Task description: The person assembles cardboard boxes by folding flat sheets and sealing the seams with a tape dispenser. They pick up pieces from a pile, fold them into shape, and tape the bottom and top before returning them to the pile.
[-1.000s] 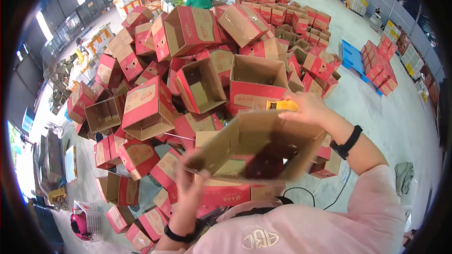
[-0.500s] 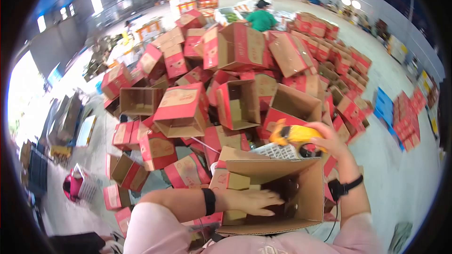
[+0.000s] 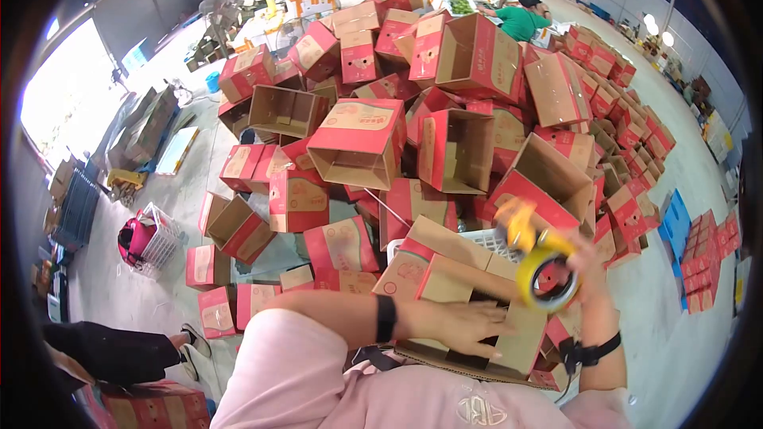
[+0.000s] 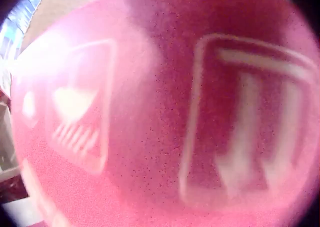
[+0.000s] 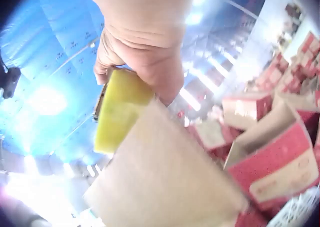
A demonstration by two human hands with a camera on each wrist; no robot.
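A red and brown cardboard box point(image 3: 445, 278) stands right in front of the person, with brown flaps folded in over its opening and a dark gap between them. My left hand point(image 3: 465, 326) lies across these flaps, fingers stretched out. Over the box's right end, my right hand point(image 3: 586, 270) grips a tape dispenser point(image 3: 520, 230) with an orange-yellow frame and a wide yellow tape roll point(image 3: 548, 274). In the right wrist view, the hand point(image 5: 145, 52) curls round the yellow roll point(image 5: 122, 112) beside a raised brown flap point(image 5: 165, 172). A red printed box side point(image 4: 150, 107) fills the left wrist view.
Behind the box, a white plastic crate point(image 3: 489, 244) shows partly. A big heap of empty cartons point(image 3: 358, 139) lies beyond. A pink item sits in a white basket point(image 3: 159, 242) at left. Someone in green point(image 3: 520, 22) is at the back; another person's legs point(image 3: 119, 353) show lower left.
The box was tilted between both hands, then stood upright with the left hand inside. Now flaps are folded in under that hand, and the tape dispenser has turned, roll toward the box.
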